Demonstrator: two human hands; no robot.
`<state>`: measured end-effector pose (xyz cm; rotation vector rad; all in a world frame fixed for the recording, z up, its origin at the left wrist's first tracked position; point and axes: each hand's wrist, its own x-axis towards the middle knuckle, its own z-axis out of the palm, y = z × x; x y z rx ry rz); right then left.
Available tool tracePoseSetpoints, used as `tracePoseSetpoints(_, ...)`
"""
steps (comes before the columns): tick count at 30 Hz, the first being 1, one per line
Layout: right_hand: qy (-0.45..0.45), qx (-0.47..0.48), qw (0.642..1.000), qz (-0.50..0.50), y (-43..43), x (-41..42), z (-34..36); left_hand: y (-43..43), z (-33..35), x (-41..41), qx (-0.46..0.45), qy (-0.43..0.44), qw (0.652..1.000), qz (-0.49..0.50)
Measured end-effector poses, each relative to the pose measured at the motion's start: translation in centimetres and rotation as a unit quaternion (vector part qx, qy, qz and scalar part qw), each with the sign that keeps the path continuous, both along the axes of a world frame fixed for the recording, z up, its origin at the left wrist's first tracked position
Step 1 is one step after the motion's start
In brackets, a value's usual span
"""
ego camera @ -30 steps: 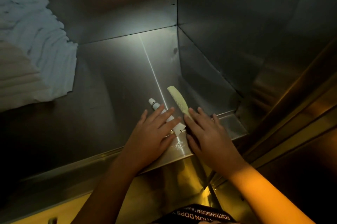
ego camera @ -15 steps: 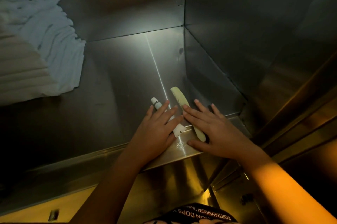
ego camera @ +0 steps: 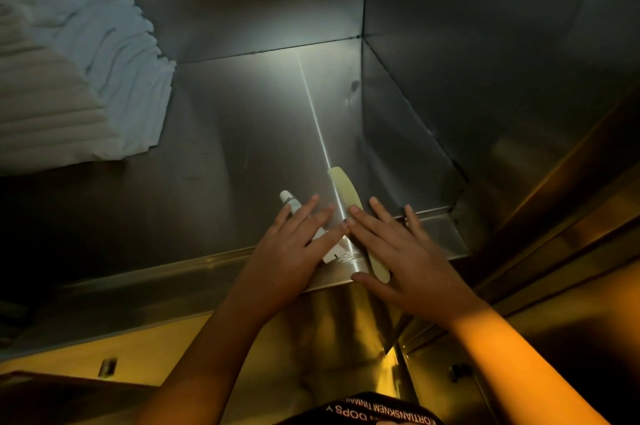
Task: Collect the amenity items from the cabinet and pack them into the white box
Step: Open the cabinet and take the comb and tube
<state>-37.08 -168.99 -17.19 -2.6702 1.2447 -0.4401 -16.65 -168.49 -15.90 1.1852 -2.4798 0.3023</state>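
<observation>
A small white tube (ego camera: 290, 202) with a cap lies on the steel cabinet shelf (ego camera: 242, 154) near its front edge. My left hand (ego camera: 294, 251) lies flat over the tube's lower half, fingers straight. Beside it a pale yellow comb (ego camera: 343, 190) points away from me. My right hand (ego camera: 398, 255) rests flat across the comb's middle, fingers spread, and the comb's near end (ego camera: 379, 272) shows between thumb and forefinger. The white box is not in view.
A stack of folded white towels (ego camera: 69, 61) fills the shelf's left back. Steel walls close the shelf at the back and right (ego camera: 485, 61). The shelf's front lip (ego camera: 173, 272) runs across below my hands.
Both hands slid slightly toward the shelf's front, dragging the tube and comb with them. My right hand's fingers spread wider over the comb, so its near end now shows.
</observation>
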Motion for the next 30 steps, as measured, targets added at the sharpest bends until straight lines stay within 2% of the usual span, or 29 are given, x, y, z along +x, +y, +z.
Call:
tracePoseSetpoints(8,-0.015,-0.095,0.995,0.008,0.2,0.2,-0.9,2.3,-0.1,-0.8,0.011,0.010,0.998,0.060)
tracePoseSetpoints(15,-0.030,-0.075,0.994,0.079,0.6,1.1,-0.2,5.2,0.3,-1.3,0.002,0.053,0.989,0.142)
tracePoseSetpoints(23,-0.020,-0.050,0.988,0.148,2.2,3.1,1.0,9.6,0.5,0.5,0.002,0.072,0.979,0.190)
tracePoseSetpoints(30,0.026,-0.029,0.963,0.268,5.8,8.0,3.1,16.5,1.2,4.6,-0.018,0.088,0.966,0.242)
